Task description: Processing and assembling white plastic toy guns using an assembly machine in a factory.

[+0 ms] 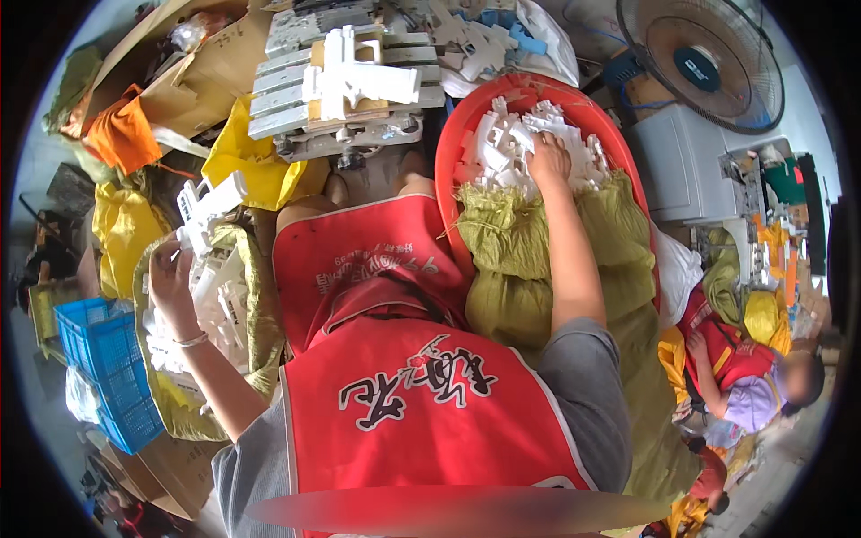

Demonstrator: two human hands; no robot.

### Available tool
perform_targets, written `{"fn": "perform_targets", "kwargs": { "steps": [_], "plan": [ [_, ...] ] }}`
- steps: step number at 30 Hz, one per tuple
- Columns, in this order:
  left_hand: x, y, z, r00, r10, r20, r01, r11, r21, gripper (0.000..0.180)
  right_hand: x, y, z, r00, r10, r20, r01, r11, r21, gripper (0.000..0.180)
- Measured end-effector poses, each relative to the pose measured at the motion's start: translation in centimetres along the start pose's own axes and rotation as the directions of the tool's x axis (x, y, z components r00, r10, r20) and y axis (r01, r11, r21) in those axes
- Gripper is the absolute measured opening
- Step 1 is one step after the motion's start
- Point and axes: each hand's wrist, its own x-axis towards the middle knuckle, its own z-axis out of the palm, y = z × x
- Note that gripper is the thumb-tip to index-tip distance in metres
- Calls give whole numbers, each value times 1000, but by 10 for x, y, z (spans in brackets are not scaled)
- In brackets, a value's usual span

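Observation:
On the left, my left hand [170, 273] has its fingers closed on a white plastic toy gun [211, 208], held up over an olive woven sack [260, 368]. White plastic toy gun pieces [220, 309] fill that sack. My right hand [549, 160] reaches into a heap of white plastic parts [499, 148], its fingers bent around a part among them; the fingertips are partly hidden. The heap lies at the mouth of a second olive sack [511, 238], in a red tub [450, 148].
Ahead, a slatted grey stand [278, 99] bears a larger white toy gun [359, 76]. A fan [700, 67] stands far right. Blue crates [103, 368] and a yellow bag [247, 161] are on the left. Another person [753, 377] sits at right.

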Motion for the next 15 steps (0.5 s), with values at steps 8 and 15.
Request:
{"fn": "perform_targets", "kwargs": {
  "steps": [8, 15],
  "plan": [
    [-44, 6, -69, 983, -98, -158, 117, 987, 111, 29, 36, -17, 8, 927, 65, 369, 4, 983, -182, 85],
    [-111, 1, -159, 913, -211, -349, 376, 767, 520, 29, 41, -4, 32, 962, -225, 153, 255, 941, -222, 68]
  ]
}}
